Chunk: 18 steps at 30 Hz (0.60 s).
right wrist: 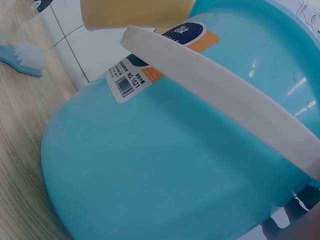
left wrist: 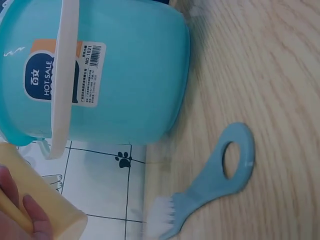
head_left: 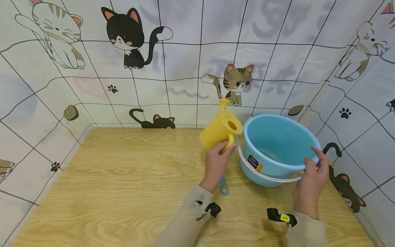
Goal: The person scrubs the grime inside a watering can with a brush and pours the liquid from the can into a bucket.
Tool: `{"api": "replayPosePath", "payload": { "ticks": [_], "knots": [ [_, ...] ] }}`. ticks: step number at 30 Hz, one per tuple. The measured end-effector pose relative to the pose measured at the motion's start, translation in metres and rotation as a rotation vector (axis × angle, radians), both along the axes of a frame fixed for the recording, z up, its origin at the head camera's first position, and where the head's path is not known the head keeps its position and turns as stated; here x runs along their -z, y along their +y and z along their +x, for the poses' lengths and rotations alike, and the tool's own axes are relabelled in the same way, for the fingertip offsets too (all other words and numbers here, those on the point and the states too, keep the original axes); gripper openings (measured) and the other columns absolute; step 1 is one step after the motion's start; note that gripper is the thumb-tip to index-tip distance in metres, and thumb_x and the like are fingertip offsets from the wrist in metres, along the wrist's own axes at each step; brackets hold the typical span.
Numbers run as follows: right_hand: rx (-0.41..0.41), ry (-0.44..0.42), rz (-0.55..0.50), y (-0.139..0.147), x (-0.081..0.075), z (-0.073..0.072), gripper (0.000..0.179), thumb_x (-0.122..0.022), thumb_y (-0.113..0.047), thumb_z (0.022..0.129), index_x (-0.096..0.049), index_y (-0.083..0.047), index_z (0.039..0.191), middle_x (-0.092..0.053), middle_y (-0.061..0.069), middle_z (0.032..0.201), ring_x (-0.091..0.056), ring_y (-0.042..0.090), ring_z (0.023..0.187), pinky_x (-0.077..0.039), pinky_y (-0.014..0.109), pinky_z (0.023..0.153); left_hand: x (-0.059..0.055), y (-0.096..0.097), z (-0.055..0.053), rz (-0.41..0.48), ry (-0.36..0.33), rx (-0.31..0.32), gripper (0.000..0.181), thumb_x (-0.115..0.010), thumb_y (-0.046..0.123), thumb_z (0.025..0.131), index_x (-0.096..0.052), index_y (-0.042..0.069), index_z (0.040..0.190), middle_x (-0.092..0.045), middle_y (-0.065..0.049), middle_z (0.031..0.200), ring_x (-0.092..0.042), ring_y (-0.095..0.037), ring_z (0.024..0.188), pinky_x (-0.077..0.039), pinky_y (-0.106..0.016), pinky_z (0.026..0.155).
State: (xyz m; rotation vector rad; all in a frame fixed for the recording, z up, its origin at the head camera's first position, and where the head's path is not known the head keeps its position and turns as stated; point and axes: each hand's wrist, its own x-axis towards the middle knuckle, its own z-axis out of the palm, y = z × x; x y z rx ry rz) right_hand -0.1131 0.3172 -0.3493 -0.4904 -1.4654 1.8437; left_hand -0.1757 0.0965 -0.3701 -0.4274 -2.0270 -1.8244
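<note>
In the head view my left hand [head_left: 215, 166] grips the handle of a yellow watering can [head_left: 214, 132], which is held tilted with its opening toward a light-blue bucket [head_left: 274, 167]. The can's spout points up, toward the wall. My right hand [head_left: 311, 183] holds the bucket's rim at its near right side, thumb and fingers about the edge. A white carrying handle [left wrist: 64, 85] hangs down across the front of the bucket, over a label [left wrist: 91, 72]. The bucket tilts slightly toward me. Its inner bottom is only partly seen.
A blue brush [left wrist: 210, 182] with white bristles lies on the wooden table [head_left: 123, 178], just left of the bucket. Its head is covered by my left hand in the head view. A cat-print sheet [head_left: 185, 61] hangs behind and at both sides.
</note>
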Motion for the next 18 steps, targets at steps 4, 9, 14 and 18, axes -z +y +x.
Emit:
{"api": "replayPosePath", "payload": {
  "ticks": [4, 9, 14, 18],
  "knots": [
    [0.004, 0.006, 0.005, -0.001, 0.0, -0.001, 0.032, -0.048, -0.01, 0.09, -0.053, -0.016, 0.121, -0.031, -0.001, 0.137, -0.028, 0.019, 0.124, -0.028, 0.039, 0.1, -0.014, -0.003, 0.01, 0.04, -0.04, 0.007, 0.02, -0.063, 0.026, 0.083, -0.068, 0.01, 0.094, -0.057, 0.0, 0.074, -0.045, -0.009, 0.063, -0.04, -0.022, 0.055],
    [0.005, 0.01, 0.001, -0.001, 0.001, -0.001, 0.032, -0.048, -0.01, 0.09, -0.053, -0.016, 0.121, -0.031, -0.001, 0.137, -0.028, 0.018, 0.124, -0.028, 0.039, 0.1, -0.023, -0.006, 0.016, 0.091, -0.11, 0.041, 0.017, -0.062, 0.024, 0.084, -0.066, 0.008, 0.087, -0.053, -0.003, 0.067, -0.043, -0.009, 0.06, -0.038, -0.021, 0.052],
    [0.007, 0.025, 0.006, 0.001, 0.001, -0.001, 0.032, -0.047, -0.008, 0.089, -0.053, -0.015, 0.121, -0.031, 0.0, 0.137, -0.028, 0.019, 0.124, -0.03, 0.037, 0.099, -0.003, -0.002, 0.003, 0.142, -0.17, 0.095, 0.026, -0.058, 0.04, 0.084, -0.061, 0.015, 0.077, -0.05, 0.002, 0.065, -0.044, -0.016, 0.059, -0.036, -0.022, 0.051],
    [0.007, 0.012, 0.003, 0.001, 0.001, -0.001, 0.033, -0.047, -0.008, 0.09, -0.052, -0.016, 0.121, -0.031, -0.001, 0.138, -0.027, 0.018, 0.125, -0.031, 0.033, 0.098, 0.004, -0.002, 0.0, 0.168, -0.183, 0.136, 0.031, -0.056, 0.045, 0.084, -0.061, 0.016, 0.078, -0.05, 0.0, 0.066, -0.048, -0.021, 0.063, -0.041, -0.027, 0.056]
  ]
}}
